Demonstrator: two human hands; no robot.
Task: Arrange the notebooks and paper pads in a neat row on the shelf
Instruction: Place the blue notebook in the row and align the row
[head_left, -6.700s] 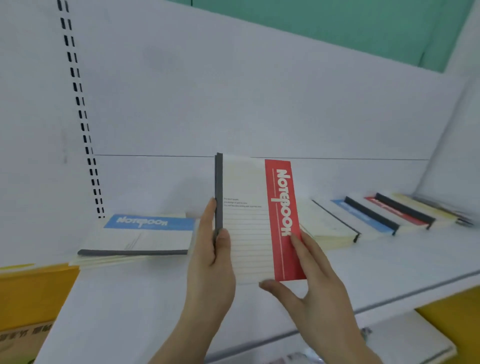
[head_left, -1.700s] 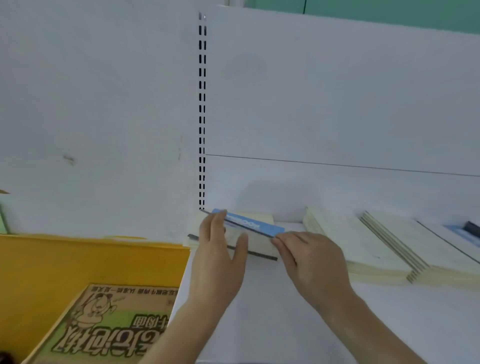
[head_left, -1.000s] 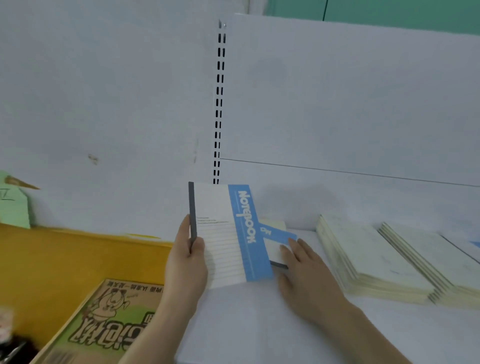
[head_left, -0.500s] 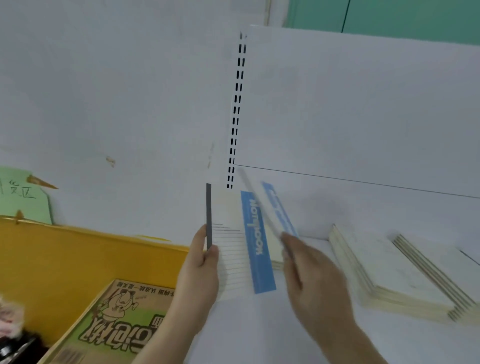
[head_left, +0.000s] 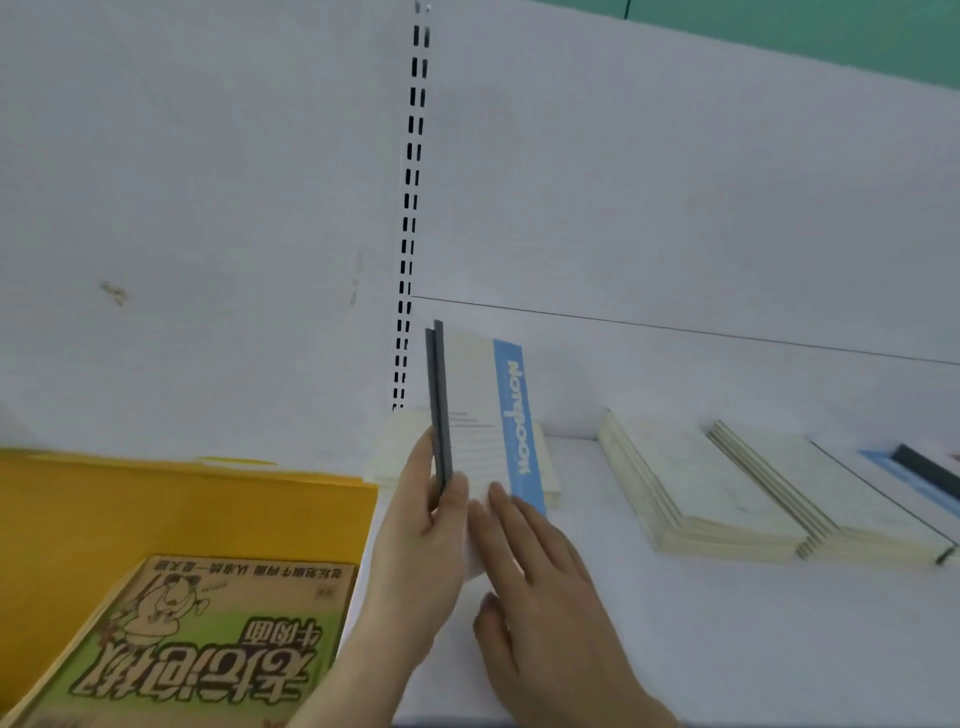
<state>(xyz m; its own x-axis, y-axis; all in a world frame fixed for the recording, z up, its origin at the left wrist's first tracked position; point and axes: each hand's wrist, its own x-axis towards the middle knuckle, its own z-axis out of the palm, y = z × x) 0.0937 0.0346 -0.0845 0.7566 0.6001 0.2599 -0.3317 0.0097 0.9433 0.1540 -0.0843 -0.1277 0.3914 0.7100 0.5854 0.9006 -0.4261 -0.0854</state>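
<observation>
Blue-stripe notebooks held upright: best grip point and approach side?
Judged from the pose: grip the blue-stripe notebooks at the dark bound spine, low down, coming from the left. It is the stiffest edge and faces the left hand, which already pinches it there; the right hand steadies the cover.

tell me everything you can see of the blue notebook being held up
The blue notebook stands upright above the white shelf: pale lined cover, blue strip reading "Notebook" sideways, dark grey spine. A second grey spine edge shows beside it, so likely two are held together. The left hand grips the spine; the right hand lays fingers on the cover.
</observation>
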